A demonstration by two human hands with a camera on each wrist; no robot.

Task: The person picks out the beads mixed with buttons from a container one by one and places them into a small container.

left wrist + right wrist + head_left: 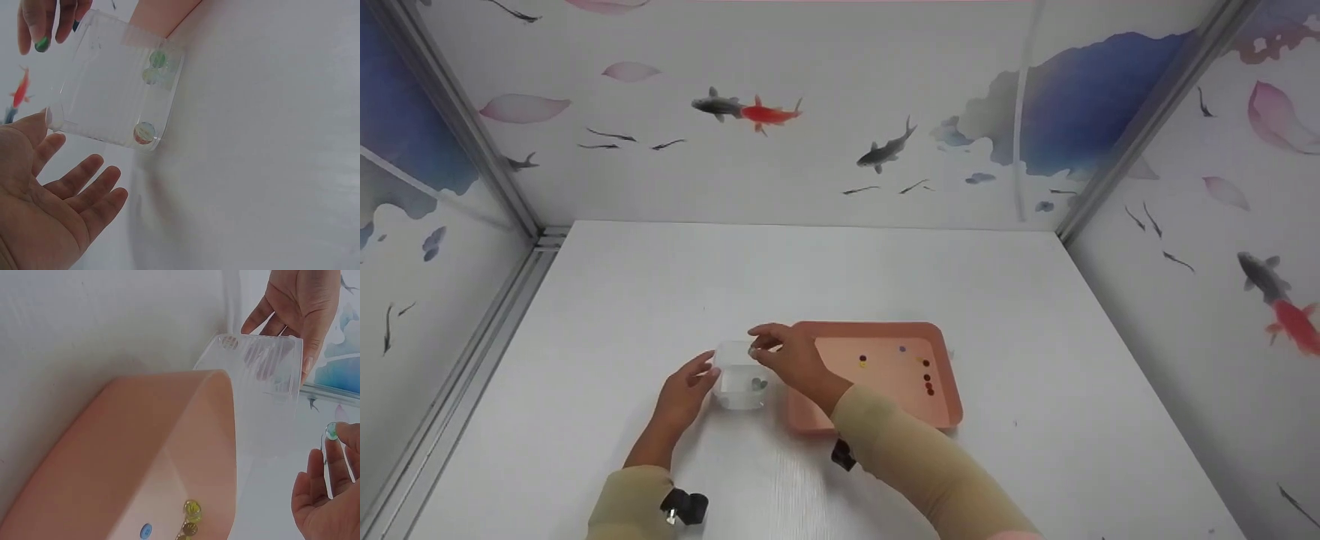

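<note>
A clear plastic box [741, 375] stands to the left of the pink tray [950, 379]. Several glass marbles [144, 133] lie on its bottom, some of them greenish. My left hand [682, 397] is at the box's left side, its thumb at the rim and the other fingers loosely extended. Above the box, my right hand [802, 367] pinches a green marble [332, 431] between thumb and fingertip. That marble also shows at the right fingertips in the left wrist view.
Inside the tray lie several small round pieces: a blue button [146, 531], yellow marbles [192, 510] and a row of dark pieces [928, 378] along the right side. The white table [1035, 360] is enclosed by printed panels [810, 180] at the back and both sides.
</note>
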